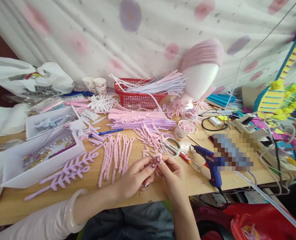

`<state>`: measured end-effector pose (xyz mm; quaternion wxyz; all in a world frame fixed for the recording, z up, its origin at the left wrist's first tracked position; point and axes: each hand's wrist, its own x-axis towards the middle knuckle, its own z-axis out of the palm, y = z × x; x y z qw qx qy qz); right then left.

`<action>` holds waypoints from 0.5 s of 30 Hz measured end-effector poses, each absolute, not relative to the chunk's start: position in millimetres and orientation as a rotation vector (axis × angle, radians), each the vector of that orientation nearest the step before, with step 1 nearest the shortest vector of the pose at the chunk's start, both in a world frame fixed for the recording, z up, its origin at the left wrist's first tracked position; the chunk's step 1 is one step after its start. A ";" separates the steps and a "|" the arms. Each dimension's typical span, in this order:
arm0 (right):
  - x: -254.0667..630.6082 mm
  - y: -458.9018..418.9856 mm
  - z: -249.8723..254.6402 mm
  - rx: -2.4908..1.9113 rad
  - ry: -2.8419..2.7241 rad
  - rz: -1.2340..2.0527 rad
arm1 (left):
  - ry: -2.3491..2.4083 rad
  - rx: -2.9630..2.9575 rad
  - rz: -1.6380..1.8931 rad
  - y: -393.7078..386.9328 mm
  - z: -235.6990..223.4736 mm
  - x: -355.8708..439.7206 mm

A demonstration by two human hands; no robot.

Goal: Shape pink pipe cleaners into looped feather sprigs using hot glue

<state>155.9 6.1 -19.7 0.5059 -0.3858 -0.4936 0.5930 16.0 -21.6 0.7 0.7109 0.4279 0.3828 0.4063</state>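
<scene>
My left hand (135, 176) and my right hand (173, 175) meet at the table's front edge, fingertips pinched together. Between them shows a small pink pipe cleaner piece (158, 155), mostly hidden by the fingers. Just beyond lie cut pink pipe cleaner pieces (150, 137) and scissors (176, 148) with pale green handles. Left of my hands, twisted pink pipe cleaner strands (116, 156) lie in a row beside purple leafy sprigs (70, 168). A blue glue gun (210, 163) stands to the right, near a red-handled tool (186, 157).
White boxes (11, 166) of beads and a white plastic bag (30, 76) are at left. Behind stand a red basket (140, 100) of pipe cleaners and a white head form (199, 78). A paper cup (181, 132) holds pink pieces. Power strips (250, 128) and cables crowd the right.
</scene>
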 end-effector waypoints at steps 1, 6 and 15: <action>154.3 6.2 -18.6 -0.926 -1.166 1.436 | 0.827 0.940 0.888 -21.6 1.4 16.0; 158.2 6.8 -9.9 -1.061 -1.219 1.259 | 0.796 0.957 0.847 -21.2 2.3 16.1; 280.1 -25.6 0.6 -2.005 -1.429 0.248 | 0.845 0.762 1.007 -17.9 -6.7 20.9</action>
